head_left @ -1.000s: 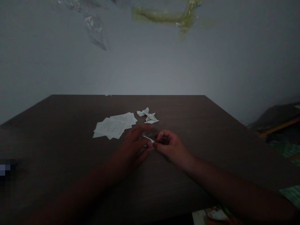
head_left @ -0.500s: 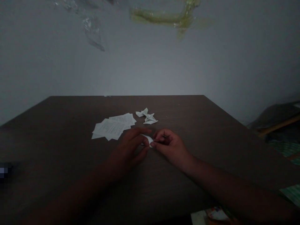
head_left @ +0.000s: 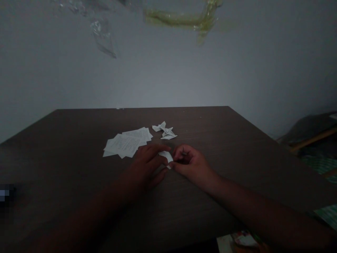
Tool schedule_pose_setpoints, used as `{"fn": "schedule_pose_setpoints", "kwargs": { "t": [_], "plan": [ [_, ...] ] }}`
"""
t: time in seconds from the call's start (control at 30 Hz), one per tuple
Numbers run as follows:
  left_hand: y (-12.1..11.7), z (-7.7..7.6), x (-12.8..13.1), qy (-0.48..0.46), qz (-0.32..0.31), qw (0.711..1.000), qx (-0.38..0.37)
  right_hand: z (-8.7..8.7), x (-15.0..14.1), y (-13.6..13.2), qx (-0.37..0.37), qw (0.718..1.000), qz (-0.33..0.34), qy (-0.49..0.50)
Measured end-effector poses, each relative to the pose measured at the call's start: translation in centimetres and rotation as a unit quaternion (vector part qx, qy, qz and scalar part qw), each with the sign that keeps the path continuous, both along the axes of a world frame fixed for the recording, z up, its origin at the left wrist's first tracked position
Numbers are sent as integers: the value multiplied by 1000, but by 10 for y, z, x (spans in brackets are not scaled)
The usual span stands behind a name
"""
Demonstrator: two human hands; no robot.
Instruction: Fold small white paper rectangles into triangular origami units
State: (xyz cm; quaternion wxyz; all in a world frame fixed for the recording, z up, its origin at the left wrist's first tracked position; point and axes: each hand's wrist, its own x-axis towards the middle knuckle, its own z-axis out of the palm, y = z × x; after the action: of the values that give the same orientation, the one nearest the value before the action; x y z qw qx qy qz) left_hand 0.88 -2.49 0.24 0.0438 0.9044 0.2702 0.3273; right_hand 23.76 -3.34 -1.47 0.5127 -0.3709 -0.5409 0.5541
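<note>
Between my two hands, low over the table, is a small piece of white paper; part of it is hidden by fingers. My left hand has its fingers curled round the paper's left side. From the right, my right hand pinches the paper's near right edge between thumb and curled fingers. Just beyond the hands lie several folded paper pieces in a small heap. To their left, close to my left hand, several printed paper sheets are spread in an overlapping pile.
The dark wooden table meets a pale wall at the back. Yellowish tape and clear plastic cling to the wall. A blurred dark object sits at the left edge. Green checked cloth shows beyond the table's right side.
More of the small paper shows between my hands, and its near corner now reaches lower. My left fingers have shifted slightly on it. The sheets and folded pieces stay put.
</note>
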Motion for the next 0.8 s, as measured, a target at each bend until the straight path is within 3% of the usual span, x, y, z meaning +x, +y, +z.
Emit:
{"fn": "schedule_pose_setpoints", "kwargs": {
  "t": [0.2,0.37,0.57,0.8],
  "plan": [
    [-2,4,3,24,-3,998,56,-2,-1,-1,14,1000,-17,-11],
    [-4,10,2,38,-15,998,45,-11,1,3,71,995,-47,-47],
    [1,4,-2,-1,-9,1000,-14,-14,3,9,104,994,0,-18],
    [3,-1,0,-36,12,999,6,-10,7,8,114,993,15,-27]
  ]
}}
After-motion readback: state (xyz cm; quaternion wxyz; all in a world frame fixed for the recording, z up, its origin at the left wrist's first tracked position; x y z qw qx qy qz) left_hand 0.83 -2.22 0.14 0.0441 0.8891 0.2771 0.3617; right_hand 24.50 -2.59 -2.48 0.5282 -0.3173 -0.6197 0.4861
